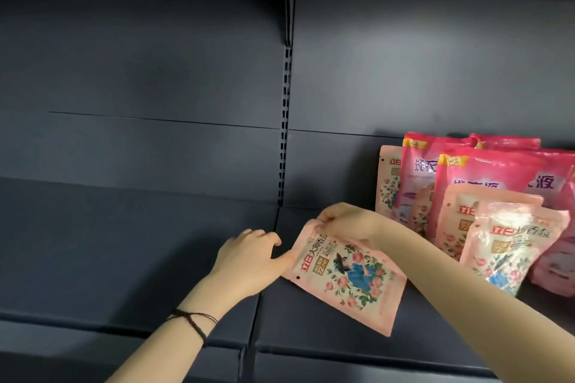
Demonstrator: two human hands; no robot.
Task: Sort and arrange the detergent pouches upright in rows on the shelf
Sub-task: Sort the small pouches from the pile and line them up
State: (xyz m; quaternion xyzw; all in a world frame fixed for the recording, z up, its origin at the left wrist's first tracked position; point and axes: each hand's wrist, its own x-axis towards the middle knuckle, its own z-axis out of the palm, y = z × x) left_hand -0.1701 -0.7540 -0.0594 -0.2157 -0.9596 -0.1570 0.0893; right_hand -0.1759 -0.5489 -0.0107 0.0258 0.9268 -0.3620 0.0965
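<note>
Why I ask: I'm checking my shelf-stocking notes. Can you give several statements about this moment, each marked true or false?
1. The right hand grips the top edge of a pale pink pouch. True.
2. That pouch stands upright on the shelf. False: it is tilted, held in the hands.
3. The left hand touches the pouch's left edge. True.
4. The other pouches are grouped at the left of the shelf. False: they are grouped at the right, darker pink ones behind paler ones.
5. A dark cord bracelet sits on the right wrist. False: it is on the left wrist.
</note>
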